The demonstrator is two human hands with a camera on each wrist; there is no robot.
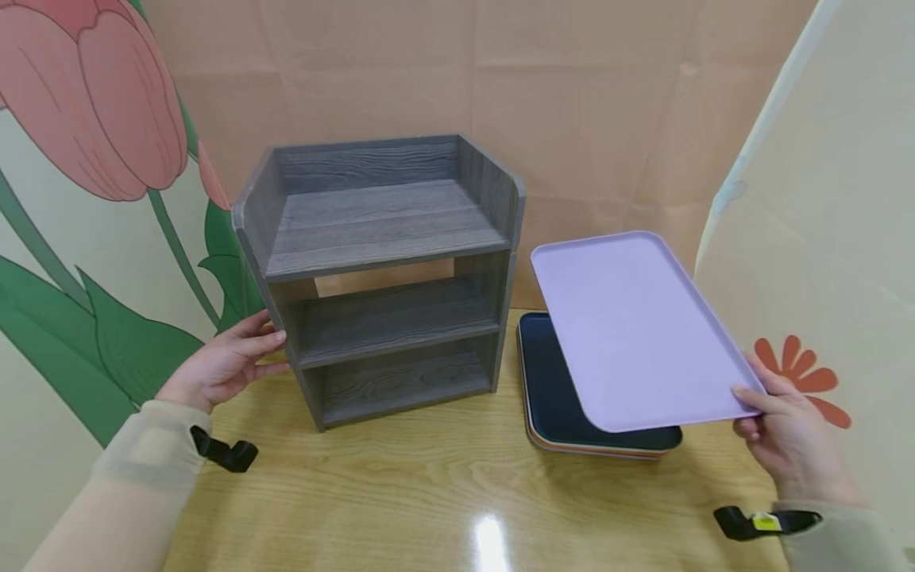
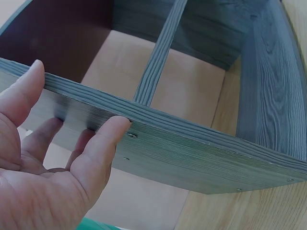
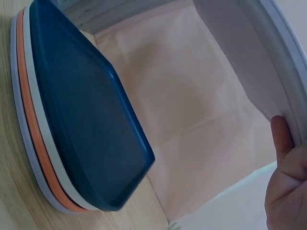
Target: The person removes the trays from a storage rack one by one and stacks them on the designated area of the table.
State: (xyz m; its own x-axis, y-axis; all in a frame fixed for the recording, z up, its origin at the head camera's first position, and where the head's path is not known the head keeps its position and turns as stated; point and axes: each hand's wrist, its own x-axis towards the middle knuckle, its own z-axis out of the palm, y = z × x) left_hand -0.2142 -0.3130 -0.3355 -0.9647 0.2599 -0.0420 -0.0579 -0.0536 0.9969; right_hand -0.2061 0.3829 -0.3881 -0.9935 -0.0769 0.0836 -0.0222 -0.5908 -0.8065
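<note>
Shelf unit [image 1: 379, 278]: 1 | lilac tray [image 1: 629, 334]: 1 | stacked trays [image 1: 565, 413]: 4

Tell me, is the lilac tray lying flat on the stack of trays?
No, the right hand holds the lilac tray by its corner, tilted in the air above the stack of trays.

shelf unit [image 1: 386, 278] left, tray stack [image 1: 572, 421] right

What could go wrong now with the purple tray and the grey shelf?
The right hand holds the purple tray only by one corner, tilted above the stacked trays; it may slip and fall onto them. The left hand merely touches the shelf side, so a bump from the tray might shift it.
</note>
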